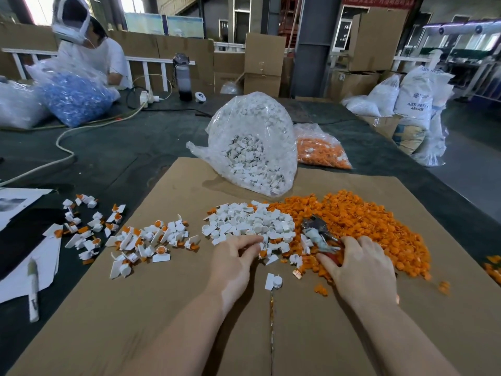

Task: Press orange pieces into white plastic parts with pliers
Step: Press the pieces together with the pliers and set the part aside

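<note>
The right hand (362, 270) lies knuckles-up on the near edge of the orange pieces (374, 226), its fingers curled round the red handles of the pliers (321, 236). The metal nose of the pliers points far and left, lying where the orange heap meets the white one. The left hand (234, 257) reaches into the near edge of the loose white plastic parts (249, 221) with fingers bent, fingertips among the parts; whether this grip has closed on a part cannot be told.

Both heaps lie side by side on a sheet of brown cardboard (135, 321) spread on the dark counter (113, 147), white to the left, orange to the right and touching. A single white part (273, 281) lies apart, near, between the two wrists, with a few stray orange pieces to its right.

Left of the white heap, a scatter of assembled parts (141, 240), white with orange set in them, spreads across the cardboard's left edge onto the counter. Farther left lie white paper sheets (40, 267) with a marker (33, 289) on them.

At the far edge of the cardboard stands a clear bag of white parts (252, 142), and just right of it a smaller bag of orange pieces (320, 150). Far left, another person (92, 50) in white sits at the counter behind a bag of blue parts (76, 96); a water bottle (183, 77) stands near them.
</note>
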The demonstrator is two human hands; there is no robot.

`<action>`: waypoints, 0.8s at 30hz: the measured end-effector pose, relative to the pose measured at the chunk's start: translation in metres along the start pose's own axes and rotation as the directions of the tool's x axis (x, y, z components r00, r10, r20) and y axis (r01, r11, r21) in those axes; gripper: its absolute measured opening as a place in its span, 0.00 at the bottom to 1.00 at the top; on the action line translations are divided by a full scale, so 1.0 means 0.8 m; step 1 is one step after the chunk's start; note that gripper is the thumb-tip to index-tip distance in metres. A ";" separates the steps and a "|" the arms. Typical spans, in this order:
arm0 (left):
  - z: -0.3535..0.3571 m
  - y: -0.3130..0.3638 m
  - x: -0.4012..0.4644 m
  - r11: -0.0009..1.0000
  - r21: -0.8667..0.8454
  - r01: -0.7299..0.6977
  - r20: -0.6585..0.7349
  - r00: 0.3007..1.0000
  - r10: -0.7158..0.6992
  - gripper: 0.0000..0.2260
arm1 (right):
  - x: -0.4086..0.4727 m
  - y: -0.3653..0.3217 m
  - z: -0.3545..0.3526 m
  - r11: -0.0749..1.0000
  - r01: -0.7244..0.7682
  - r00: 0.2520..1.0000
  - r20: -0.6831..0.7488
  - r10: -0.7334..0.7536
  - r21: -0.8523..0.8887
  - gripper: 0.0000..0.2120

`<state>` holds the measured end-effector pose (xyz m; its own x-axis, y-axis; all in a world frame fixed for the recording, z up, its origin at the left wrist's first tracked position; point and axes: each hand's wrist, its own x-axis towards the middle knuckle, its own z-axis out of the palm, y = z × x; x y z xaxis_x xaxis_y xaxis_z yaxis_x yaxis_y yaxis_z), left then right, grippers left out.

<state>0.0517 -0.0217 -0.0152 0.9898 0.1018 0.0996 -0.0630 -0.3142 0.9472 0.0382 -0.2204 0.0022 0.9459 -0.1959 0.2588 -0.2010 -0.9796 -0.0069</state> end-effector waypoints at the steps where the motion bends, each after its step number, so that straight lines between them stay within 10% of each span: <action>1: 0.001 -0.002 0.000 1.000 0.002 -0.001 0.005 1.000 0.001 0.08 | 0.000 0.000 0.002 1.000 -0.006 1.000 0.007 0.006 -0.025 0.30; 5: 0.003 -0.006 0.000 1.000 0.001 0.001 0.014 1.000 -0.001 0.09 | -0.010 -0.009 0.006 1.000 0.013 0.996 -0.087 -0.015 -0.025 0.29; 12: 0.003 -0.005 -0.001 0.999 -0.053 0.009 0.022 1.000 -0.008 0.07 | -0.027 -0.059 0.012 0.738 0.520 0.839 -0.419 -0.347 0.430 0.10; 24: 0.003 -0.008 -0.008 0.999 0.021 -0.028 -0.021 0.999 0.028 0.09 | -0.033 -0.069 0.021 0.717 0.492 0.843 -0.476 -0.251 0.493 0.03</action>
<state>0.0459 -0.0223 -0.0227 0.9847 0.1127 0.1325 -0.0876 -0.3366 0.9376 0.0286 -0.1616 -0.0205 0.7266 0.1024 0.6794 0.4470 -0.8214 -0.3543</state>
